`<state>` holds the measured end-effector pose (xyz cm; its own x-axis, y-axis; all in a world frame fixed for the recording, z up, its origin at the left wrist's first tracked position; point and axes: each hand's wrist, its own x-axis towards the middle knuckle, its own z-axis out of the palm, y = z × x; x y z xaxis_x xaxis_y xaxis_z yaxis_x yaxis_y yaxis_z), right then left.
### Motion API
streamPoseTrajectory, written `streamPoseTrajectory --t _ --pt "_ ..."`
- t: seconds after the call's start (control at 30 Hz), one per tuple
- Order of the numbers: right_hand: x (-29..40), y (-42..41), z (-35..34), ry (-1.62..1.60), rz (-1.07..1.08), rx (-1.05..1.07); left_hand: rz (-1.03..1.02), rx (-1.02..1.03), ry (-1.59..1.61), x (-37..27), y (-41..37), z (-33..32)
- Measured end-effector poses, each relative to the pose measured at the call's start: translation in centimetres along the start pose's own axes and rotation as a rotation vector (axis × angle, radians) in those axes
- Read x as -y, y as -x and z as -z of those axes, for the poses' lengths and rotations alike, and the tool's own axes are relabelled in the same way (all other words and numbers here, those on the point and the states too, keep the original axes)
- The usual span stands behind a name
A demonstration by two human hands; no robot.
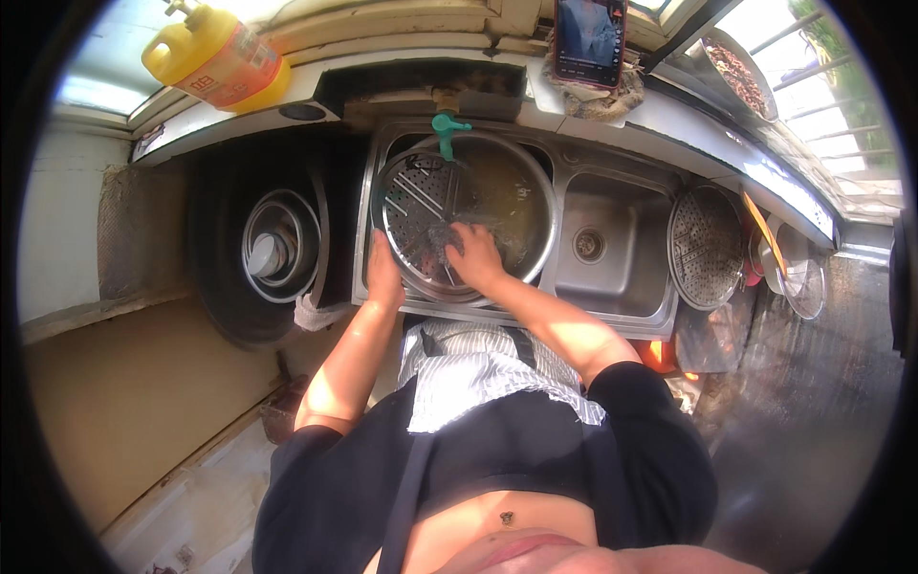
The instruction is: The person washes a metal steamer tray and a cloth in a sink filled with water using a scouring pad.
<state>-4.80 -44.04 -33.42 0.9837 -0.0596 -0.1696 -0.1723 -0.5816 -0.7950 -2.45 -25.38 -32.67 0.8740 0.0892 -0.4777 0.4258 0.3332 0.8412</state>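
Observation:
A round perforated metal steamer tray (412, 194) leans inside a large steel basin (551, 215), which sits in the left bowl of the sink. My left hand (385, 276) grips the tray's left rim, its fingers partly hidden behind the edge. Pressed on the tray's face, my right hand (475, 256) holds a steel wool scrubber (443, 237), partly covered by the fingers. Cloudy water (502, 194) fills the right part of the basin. Above its far edge, a green-handled faucet (446, 133) points down.
Right of the basin is a second sink bowl (609, 244) with a drain. Another perforated tray (706, 247) leans beyond it. Nested metal bowls (280, 247) stand at left. A yellow pump jug (222, 64) and a phone (588, 43) rest on the ledge.

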Motion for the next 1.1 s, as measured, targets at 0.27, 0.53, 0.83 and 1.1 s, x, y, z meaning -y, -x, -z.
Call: streamPoseTrajectory --t 0.27,0.53,0.83,1.1 --pt "2.5 -8.6 -1.0 -0.046 0.049 -0.051 -0.029 0.073 -0.162 -2.2 2.3 -3.1" --pt "-8.0 -5.7 0.4 0.131 -0.444 -0.050 -0.094 -0.052 -0.235 -1.3 1.4 -2.3" --pt "-2.0 2.1 1.4 -0.034 0.027 -0.031 -0.010 0.027 -0.049 -4.1 0.9 -3.3" --pt "-8.0 -5.2 7.2 0.003 -0.285 -0.169 0.188 0.084 -0.110 -7.0 -2.4 0.5"
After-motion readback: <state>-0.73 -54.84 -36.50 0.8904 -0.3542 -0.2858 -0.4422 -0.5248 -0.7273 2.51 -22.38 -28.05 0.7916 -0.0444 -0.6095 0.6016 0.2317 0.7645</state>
